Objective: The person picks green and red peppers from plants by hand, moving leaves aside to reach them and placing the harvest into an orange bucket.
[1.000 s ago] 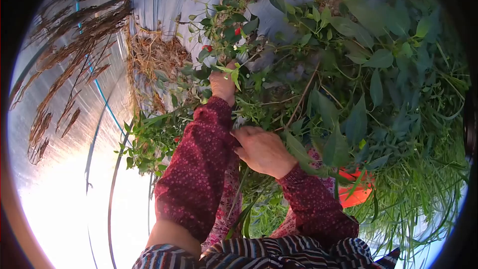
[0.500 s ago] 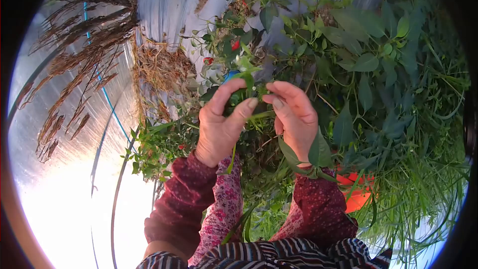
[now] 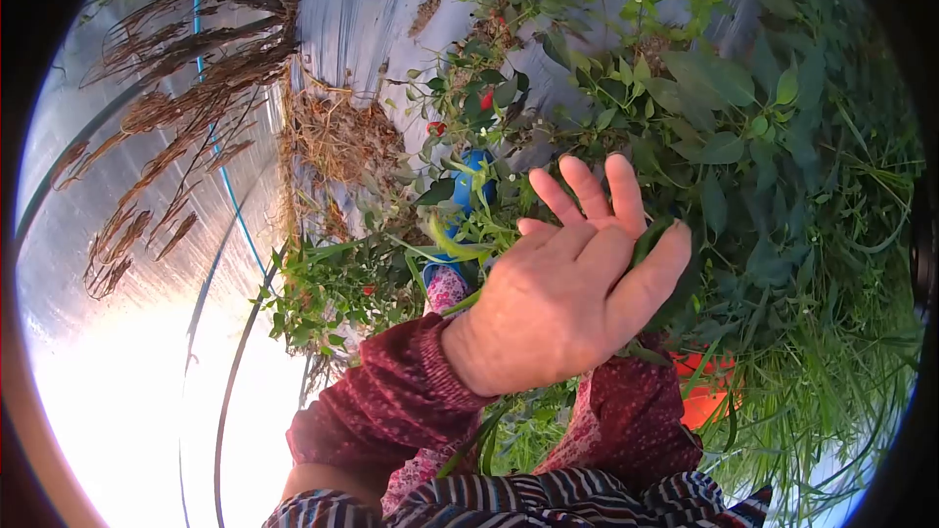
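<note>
My left hand [image 3: 553,298] reaches across to the right, back up, and lies over my right hand. Its thumb is stretched out to the right, while the other fingers curl under, out of sight. A dark green leaf [image 3: 649,239] shows beside that thumb; I cannot tell what the curled fingers hold. Behind it, my right hand [image 3: 592,194] shows three fingers stretched and apart, its palm mostly covered. Left of the hands a pale green curved leaf [image 3: 455,246] stands out among leafy pepper plants [image 3: 719,127]. Small red peppers [image 3: 486,99] hang further up.
A blue shoe [image 3: 473,181] stands among the plants below floral trousers [image 3: 446,286]. An orange-red container [image 3: 706,391] sits in tall grass [image 3: 802,372] at right. Grey plastic sheeting [image 3: 362,20] covers the ground ahead. Dry brown stalks [image 3: 166,112] and a blue cord [image 3: 227,191] are at left.
My left hand has moved right and turned back up, over my right hand. The fingertips of both hands were pinched close together at the greenery; my right fingers have since spread.
</note>
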A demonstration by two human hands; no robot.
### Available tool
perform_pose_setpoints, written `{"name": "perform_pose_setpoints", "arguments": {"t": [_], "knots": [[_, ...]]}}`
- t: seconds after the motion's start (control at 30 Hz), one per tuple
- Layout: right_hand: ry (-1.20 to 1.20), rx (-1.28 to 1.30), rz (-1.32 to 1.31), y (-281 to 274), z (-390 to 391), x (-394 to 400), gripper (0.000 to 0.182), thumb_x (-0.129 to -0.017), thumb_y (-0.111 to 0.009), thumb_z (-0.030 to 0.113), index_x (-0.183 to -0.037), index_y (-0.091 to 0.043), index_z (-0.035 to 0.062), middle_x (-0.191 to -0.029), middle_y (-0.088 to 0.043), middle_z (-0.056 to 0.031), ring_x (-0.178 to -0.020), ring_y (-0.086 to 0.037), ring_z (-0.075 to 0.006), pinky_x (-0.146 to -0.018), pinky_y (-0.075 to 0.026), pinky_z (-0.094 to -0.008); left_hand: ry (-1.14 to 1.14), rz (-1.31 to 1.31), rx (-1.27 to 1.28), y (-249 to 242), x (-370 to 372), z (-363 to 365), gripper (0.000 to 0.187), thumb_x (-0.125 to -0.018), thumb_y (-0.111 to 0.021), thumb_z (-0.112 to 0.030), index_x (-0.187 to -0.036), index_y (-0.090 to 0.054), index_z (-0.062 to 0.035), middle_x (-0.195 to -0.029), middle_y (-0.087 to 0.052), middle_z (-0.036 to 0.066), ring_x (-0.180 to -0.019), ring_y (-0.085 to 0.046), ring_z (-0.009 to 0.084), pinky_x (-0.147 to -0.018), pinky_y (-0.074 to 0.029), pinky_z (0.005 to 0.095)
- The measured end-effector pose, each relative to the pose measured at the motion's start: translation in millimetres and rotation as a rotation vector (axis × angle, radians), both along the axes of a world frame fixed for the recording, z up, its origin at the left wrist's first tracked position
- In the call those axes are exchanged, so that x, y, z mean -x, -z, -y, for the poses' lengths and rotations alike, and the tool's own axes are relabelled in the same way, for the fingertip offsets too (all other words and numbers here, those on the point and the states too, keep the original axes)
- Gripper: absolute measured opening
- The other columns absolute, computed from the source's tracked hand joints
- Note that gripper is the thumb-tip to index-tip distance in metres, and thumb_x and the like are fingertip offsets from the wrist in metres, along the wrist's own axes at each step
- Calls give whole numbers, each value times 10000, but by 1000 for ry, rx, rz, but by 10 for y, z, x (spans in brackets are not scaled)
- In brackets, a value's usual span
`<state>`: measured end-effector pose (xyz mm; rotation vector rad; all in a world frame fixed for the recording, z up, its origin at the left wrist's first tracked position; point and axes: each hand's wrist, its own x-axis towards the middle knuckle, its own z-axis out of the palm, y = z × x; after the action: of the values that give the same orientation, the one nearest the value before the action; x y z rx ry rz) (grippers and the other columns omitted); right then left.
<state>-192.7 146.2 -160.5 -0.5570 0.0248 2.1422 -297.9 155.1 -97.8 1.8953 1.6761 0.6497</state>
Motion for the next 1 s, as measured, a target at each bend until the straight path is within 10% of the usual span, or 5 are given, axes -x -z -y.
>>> {"name": "perform_pose_setpoints", "arguments": {"t": [0.13,0.37,0.6,0.83,1.0], "knots": [[120,280,-47,13,-93,-39,626,-915,-284,576,-1290,-426,95,-1292,-457,-142,-1195,-443,-315,-972,-371,-561,-24,-60,-36,391,-211,-15,431,-750,-580,-191,-1141,-510,-22,-1101,-510,263,-831,-608,345,-624,-526,376],[102,252,59,205,91,-257,471,-937,-369,456,-1200,-482,82,-1251,-475,-127,-1121,-489,-254,-949,-407,-452,-24,-271,110,232,-283,-8,555,-710,-641,-241,-1195,-486,-19,-1167,-462,149,-1158,-402,318,-992,-303,460],[-85,193,-25,214,-66,-331,287,-888,-548,332,-989,-537,63,-1086,-502,-170,-828,-569,-260,-582,-496,-382,-436,127,57,260,579,248,104,-815,-581,-16,-911,-591,23,-838,-595,153,-724,-608,250,-638,-495,324],[-372,-192,-602,322,151,-112,310,-928,-506,272,-1091,-505,9,-1172,-398,-209,-917,-540,-295,-696,-527,-400,-508,-150,423,1801,1370,864,266,-823,-617,-145,-1056,-589,-19,-878,-627,127,-729,-621,215,-653,-484,312],[-689,-79,-556,102,317,22,253,-903,-550,217,-1013,-585,-9,-1143,-465,-218,-958,-548,-260,-774,-502,-383,-653,476,740,1756,1292,728,310,-817,-647,-203,-1009,-594,34,-854,-623,36,-724,-568,95,-640,-471,262]]}}
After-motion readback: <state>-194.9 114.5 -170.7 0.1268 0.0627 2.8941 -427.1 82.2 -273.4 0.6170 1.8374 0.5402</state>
